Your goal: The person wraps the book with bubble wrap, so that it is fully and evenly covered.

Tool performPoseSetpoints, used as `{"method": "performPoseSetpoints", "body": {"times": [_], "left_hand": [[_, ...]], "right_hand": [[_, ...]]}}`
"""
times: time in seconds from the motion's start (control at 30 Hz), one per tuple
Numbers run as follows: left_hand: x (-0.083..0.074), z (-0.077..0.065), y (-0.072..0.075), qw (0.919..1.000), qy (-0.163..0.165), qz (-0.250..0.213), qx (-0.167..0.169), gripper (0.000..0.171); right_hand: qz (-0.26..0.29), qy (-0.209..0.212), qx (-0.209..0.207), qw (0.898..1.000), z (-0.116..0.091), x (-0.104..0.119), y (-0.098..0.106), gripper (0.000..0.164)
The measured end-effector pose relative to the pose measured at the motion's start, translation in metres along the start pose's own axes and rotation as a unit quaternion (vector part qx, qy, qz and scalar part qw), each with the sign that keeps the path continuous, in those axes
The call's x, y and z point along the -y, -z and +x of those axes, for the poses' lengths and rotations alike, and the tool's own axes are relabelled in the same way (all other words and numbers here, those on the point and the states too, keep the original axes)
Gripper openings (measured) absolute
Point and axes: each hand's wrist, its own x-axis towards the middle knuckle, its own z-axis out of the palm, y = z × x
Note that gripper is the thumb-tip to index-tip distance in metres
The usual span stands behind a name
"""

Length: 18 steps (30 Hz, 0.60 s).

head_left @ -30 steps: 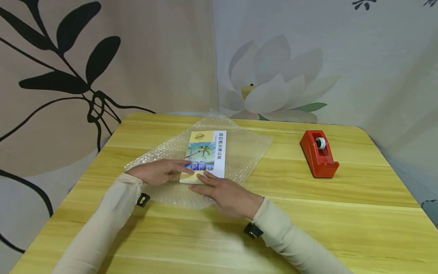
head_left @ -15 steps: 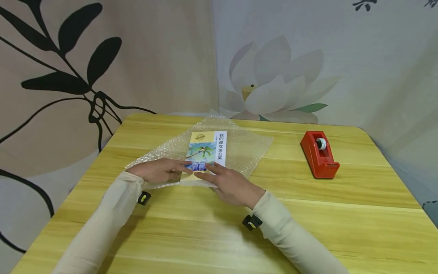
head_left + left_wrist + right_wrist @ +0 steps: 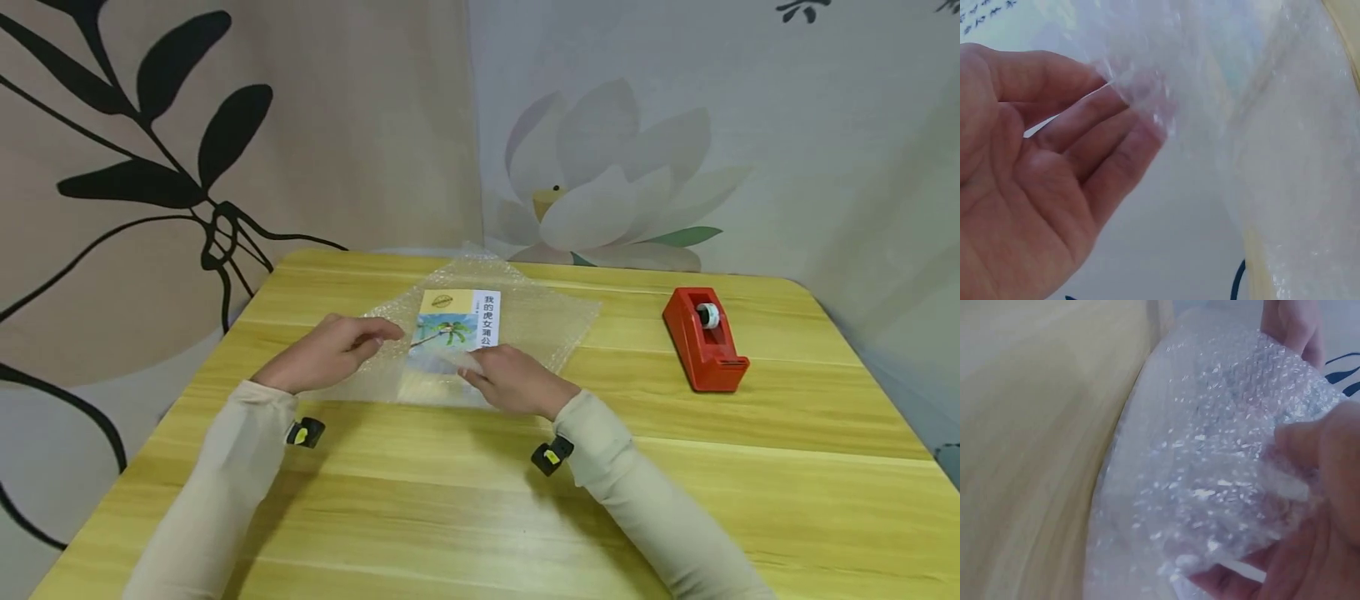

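Note:
A thin book [image 3: 453, 321] with a palm-tree picture on its cover lies on a sheet of clear bubble wrap [image 3: 543, 321], whose near part is folded over the book's lower end. My right hand [image 3: 521, 379] pinches the folded-over flap above the cover. In the right wrist view, bubble wrap [image 3: 1204, 456] spreads out from between the thumb and fingers. My left hand [image 3: 330, 350] is raised over the sheet's left part, fingertips bent beside the book. Seen from the left wrist, that hand's fingertips show through the film; I cannot tell whether they grip it.
A red tape dispenser [image 3: 705, 337] with a small roll of tape stands on the right side of the wooden table [image 3: 420, 500]. Behind the table's back edge hangs a printed backdrop [image 3: 360, 125] with leaves and a lotus flower.
The near flap has come up over the book's lower end, and my right hand has moved from resting flat to pinching it. My left hand has lifted off the cover and drawn left.

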Motion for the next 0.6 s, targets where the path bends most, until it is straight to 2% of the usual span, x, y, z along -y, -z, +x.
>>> {"method": "performPoseSetpoints", "body": {"times": [0.17, 0.3, 0.4, 0.47, 0.53, 0.6], "left_hand": [[-0.005, 0.000, -0.004, 0.9992, 0.005, 0.009, -0.038, 0.031], [-0.007, -0.001, -0.011, 0.9949, -0.014, 0.034, -0.094, 0.030], [-0.011, -0.002, -0.018, 0.9840, -0.050, 0.070, -0.156, 0.029], [-0.016, -0.002, -0.023, 0.9747, -0.071, 0.092, -0.191, 0.028], [-0.021, 0.000, -0.030, 0.9681, -0.094, 0.114, -0.202, 0.027], [-0.026, 0.002, -0.038, 0.9670, -0.118, 0.133, -0.183, 0.025]], "right_hand": [[0.048, -0.008, 0.011, 0.999, 0.011, -0.015, 0.002, 0.040], [0.082, -0.003, 0.015, 0.996, 0.019, -0.022, 0.002, 0.039], [0.097, 0.001, 0.013, 0.995, 0.024, -0.027, 0.002, 0.037], [0.106, -0.001, 0.010, 0.994, 0.028, -0.029, 0.002, 0.042], [0.116, -0.006, 0.001, 0.993, 0.031, -0.032, 0.002, 0.042], [0.120, -0.014, -0.010, 0.993, 0.033, -0.035, 0.002, 0.040]]}}
